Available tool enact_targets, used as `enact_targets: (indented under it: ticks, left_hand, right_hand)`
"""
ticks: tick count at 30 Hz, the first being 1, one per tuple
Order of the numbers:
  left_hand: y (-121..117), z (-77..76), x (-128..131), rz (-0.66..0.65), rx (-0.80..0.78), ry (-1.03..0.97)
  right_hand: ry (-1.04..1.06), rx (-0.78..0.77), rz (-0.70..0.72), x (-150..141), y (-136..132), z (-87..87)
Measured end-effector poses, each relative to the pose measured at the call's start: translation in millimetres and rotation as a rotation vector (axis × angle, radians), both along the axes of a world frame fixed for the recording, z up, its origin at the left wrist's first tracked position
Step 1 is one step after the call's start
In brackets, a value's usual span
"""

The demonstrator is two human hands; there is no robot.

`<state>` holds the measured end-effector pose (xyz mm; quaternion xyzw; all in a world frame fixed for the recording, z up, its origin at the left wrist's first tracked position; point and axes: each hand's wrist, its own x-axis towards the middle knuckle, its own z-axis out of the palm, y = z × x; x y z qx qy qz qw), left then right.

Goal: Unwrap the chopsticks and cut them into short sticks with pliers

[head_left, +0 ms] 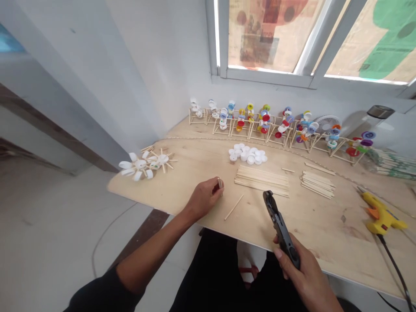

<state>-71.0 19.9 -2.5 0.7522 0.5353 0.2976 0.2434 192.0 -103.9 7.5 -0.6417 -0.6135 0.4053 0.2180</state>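
My left hand (205, 198) is closed around a few short wooden sticks (220, 183), held upright near the table's front edge. How many there are I cannot make out. In my right hand (300, 271) is a black plier-like hand tool (281, 229), its head pointing up and away over the table edge. Between the two hands a single thin stick (234, 207) lies slanted on the wood. Just beyond it is a neat row of long bamboo sticks (261, 180). A pile of white bottle caps (247, 154) sits behind that row.
Shorter cut sticks (317, 184) lie to the right, near a yellow glue gun (381, 212) with a black cord. Wheels made of caps and sticks (139, 164) rest at the left. Small stick frames with coloured cap wheels (264, 123) line the back, beside a fan (327, 124).
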Motion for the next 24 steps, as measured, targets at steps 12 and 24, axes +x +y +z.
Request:
enact_targets:
  ticks: [12,24]
  left_hand:
    - [8.3,28.4,25.0,-0.169,0.098,0.230]
    - [59.7,62.2,216.0,-0.640,0.340,0.827]
  right_hand:
    - [0.227,0.089,-0.133,-4.3,-8.2,3.2]
    - [0.601,0.261,-0.656,27.1,-34.0,-9.0]
